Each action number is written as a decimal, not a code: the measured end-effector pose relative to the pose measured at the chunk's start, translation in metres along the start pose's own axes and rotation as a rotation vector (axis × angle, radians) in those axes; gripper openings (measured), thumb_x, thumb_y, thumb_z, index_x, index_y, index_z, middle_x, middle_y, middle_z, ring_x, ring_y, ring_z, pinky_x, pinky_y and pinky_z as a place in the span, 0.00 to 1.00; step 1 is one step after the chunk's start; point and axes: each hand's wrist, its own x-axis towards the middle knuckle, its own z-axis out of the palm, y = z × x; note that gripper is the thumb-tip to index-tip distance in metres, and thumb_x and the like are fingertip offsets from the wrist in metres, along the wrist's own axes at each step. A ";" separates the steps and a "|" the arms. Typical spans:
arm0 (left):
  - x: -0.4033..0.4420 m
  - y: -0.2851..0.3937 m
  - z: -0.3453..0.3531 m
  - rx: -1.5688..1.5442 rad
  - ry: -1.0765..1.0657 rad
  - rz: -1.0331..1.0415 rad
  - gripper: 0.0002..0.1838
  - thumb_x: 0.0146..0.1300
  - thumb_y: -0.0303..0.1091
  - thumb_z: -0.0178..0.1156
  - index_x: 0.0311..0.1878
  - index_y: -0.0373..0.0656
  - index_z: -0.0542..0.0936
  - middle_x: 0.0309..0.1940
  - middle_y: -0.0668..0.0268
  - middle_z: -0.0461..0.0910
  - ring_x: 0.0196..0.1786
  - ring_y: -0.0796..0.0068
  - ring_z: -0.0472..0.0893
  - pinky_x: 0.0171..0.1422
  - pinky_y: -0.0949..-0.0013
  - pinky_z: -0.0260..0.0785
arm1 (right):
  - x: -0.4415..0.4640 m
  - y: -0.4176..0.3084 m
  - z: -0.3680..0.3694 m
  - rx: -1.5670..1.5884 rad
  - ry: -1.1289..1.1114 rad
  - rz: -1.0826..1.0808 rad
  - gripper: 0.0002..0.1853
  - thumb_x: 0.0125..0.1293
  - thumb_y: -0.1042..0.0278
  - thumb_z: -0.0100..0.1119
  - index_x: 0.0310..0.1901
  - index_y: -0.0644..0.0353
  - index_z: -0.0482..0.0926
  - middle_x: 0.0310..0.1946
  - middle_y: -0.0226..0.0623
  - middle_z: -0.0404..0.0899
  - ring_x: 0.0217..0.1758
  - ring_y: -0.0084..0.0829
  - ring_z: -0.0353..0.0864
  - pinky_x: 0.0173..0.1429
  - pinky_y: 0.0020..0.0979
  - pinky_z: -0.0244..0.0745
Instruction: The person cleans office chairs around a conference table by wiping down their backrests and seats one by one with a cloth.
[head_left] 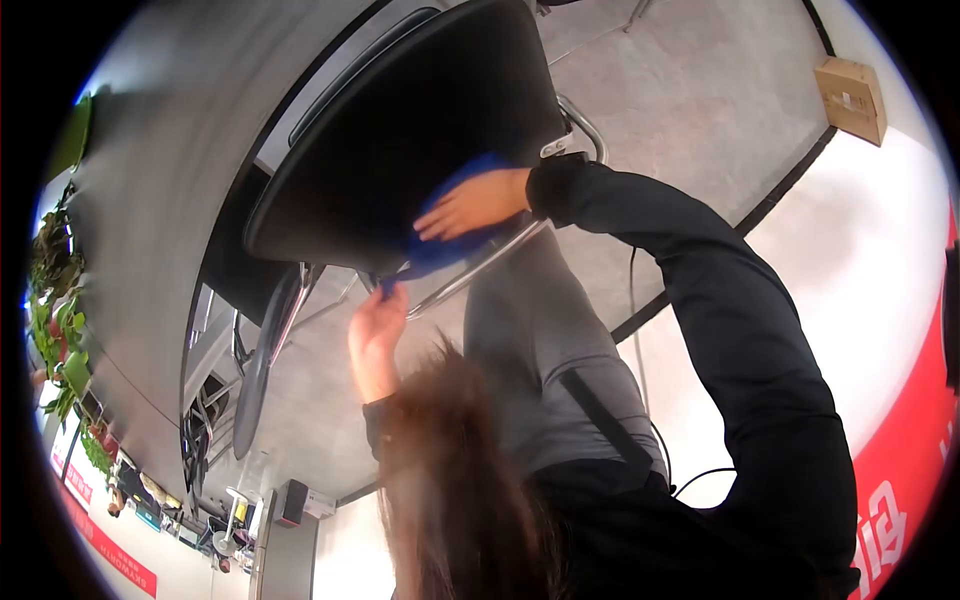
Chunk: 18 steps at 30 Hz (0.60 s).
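Note:
A blue cloth (440, 257) lies against the lower part of a black chair (400, 130), slightly blurred. My right hand (475, 205) rests on top of the cloth, its fingers stretched out flat and pressing it to the black surface. Lower and to the left, my left hand (375, 325) has its fingertips closed on a corner of the same cloth, near the chair's edge. Part of the cloth is hidden under my right hand.
A grey table (150, 200) runs along the left, with a second dark chair (262, 365) beside it. Chrome chair tubing (480, 268) passes close under my hands. A cardboard box (850, 98) stands by the wall, and a cable (640, 340) hangs near my leg.

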 end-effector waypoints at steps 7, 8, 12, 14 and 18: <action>-0.012 -0.021 0.010 0.103 -0.086 0.148 0.11 0.72 0.25 0.46 0.54 0.31 0.69 0.53 0.55 0.75 0.56 0.62 0.73 0.61 0.58 0.69 | 0.027 0.001 -0.041 -0.174 0.145 0.035 0.14 0.66 0.67 0.49 0.50 0.58 0.79 0.68 0.32 0.68 0.73 0.31 0.62 0.73 0.34 0.61; -0.033 -0.020 0.032 0.191 -0.216 0.334 0.11 0.71 0.26 0.48 0.53 0.32 0.70 0.52 0.56 0.75 0.55 0.63 0.74 0.60 0.60 0.70 | 0.033 0.006 -0.070 -0.304 0.147 0.058 0.12 0.66 0.67 0.50 0.48 0.55 0.79 0.69 0.29 0.67 0.73 0.29 0.62 0.72 0.33 0.63; -0.109 0.009 0.122 0.466 -0.545 0.944 0.10 0.68 0.24 0.53 0.50 0.32 0.73 0.46 0.56 0.79 0.47 0.66 0.80 0.52 0.67 0.76 | 0.067 0.015 -0.176 -0.621 0.489 0.303 0.16 0.63 0.68 0.52 0.52 0.43 0.78 0.68 0.25 0.66 0.73 0.27 0.63 0.69 0.34 0.66; -0.137 0.013 0.181 0.699 -0.461 1.300 0.10 0.67 0.26 0.55 0.49 0.32 0.74 0.46 0.56 0.80 0.45 0.66 0.81 0.49 0.66 0.76 | 0.082 0.021 -0.217 -0.550 0.691 0.515 0.15 0.62 0.71 0.50 0.50 0.48 0.79 0.56 0.36 0.77 0.59 0.38 0.76 0.59 0.38 0.74; -0.146 0.014 0.235 1.776 0.287 2.038 0.11 0.68 0.30 0.51 0.48 0.33 0.72 0.35 0.44 0.81 0.40 0.48 0.82 0.43 0.53 0.75 | 0.078 0.053 -0.235 -0.123 0.626 1.038 0.16 0.60 0.63 0.47 0.45 0.58 0.79 0.33 0.53 0.82 0.38 0.55 0.81 0.44 0.49 0.77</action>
